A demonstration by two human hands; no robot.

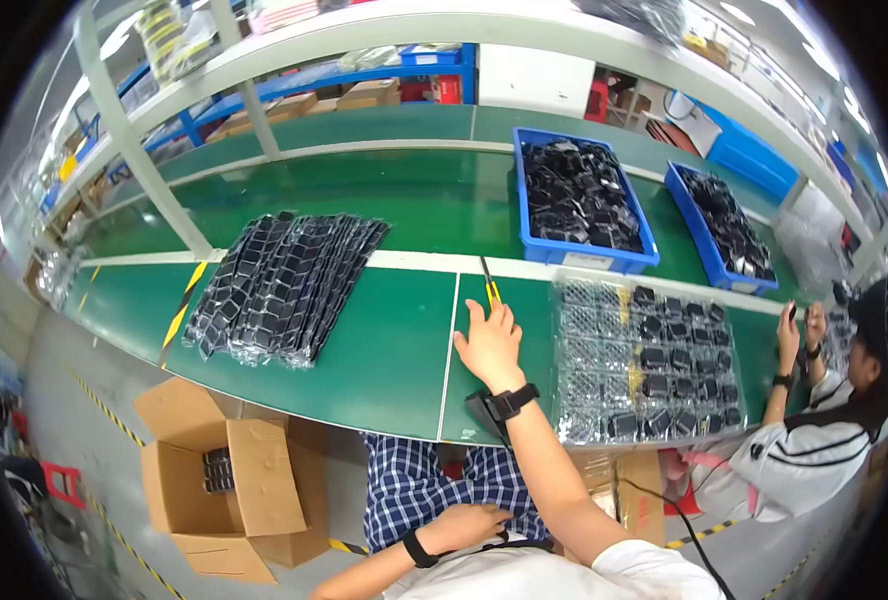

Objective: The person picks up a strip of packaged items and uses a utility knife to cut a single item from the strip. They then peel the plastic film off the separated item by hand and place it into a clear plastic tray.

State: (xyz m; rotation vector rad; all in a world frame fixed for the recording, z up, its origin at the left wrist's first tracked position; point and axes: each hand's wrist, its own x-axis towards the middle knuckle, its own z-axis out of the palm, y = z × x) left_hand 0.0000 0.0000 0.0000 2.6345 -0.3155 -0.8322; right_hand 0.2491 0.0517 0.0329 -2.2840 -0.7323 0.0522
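My right hand (490, 348) reaches over the green bench, fingers spread, palm down. Just beyond its fingertips lies a slim yellow and black tool (491, 284), perhaps a knife; its near end meets or sits under the fingers. My left hand (467, 527) rests on my lap over checked cloth, fingers loosely stretched, holding nothing I can see. Right of my right hand, clear plastic trays (596, 365) hold rows of small black parts (654, 357). To the left, a wide pile of plastic-wrapped black pieces (284, 285) lies on the bench.
Two blue bins (645, 259) (744, 283) full of black parts stand at the back right. An open cardboard box (269, 475) sits on the floor at left. A co-worker (814, 450) handles something small at the right. A white post (149, 150) rises at the left.
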